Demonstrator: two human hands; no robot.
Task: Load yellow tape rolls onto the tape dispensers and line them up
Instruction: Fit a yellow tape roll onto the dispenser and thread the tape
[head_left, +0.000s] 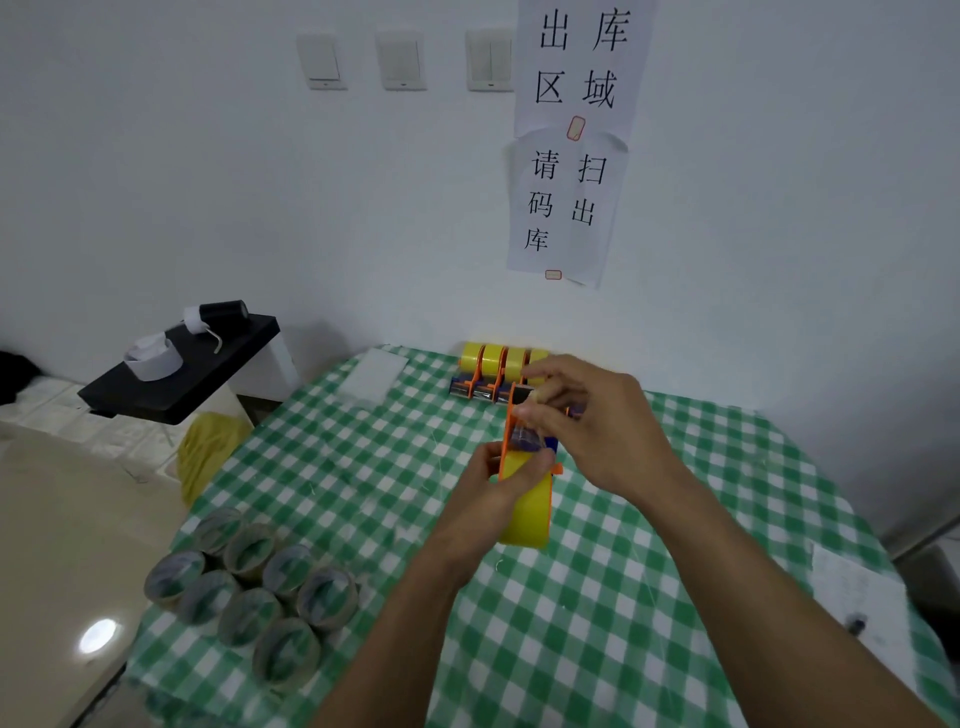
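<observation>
The near-left corner of the desk (675, 597) carries a cluster of clear tape rolls (249, 587), lying flat and untouched.

Mid-desk, one dispenser (511, 415) is held above the surface with a yellow tape roll (530, 514) already seated at its near end. The left hand (498, 483) supports it from the left, its grip wrapped around the frame and the thumb pressed on top of the roll. The right hand (597, 426) reaches over from the right, its grip pinched closed at the dispenser's far end. Whether the tape end lies between those fingers cannot be determined.

Against the far wall, at least four loaded dispensers (493, 371) stand side by side, touching, in a row.

Judgement: the task is well advanced. This unit appears to be at the threading step, and its placement in the row remains.
</observation>
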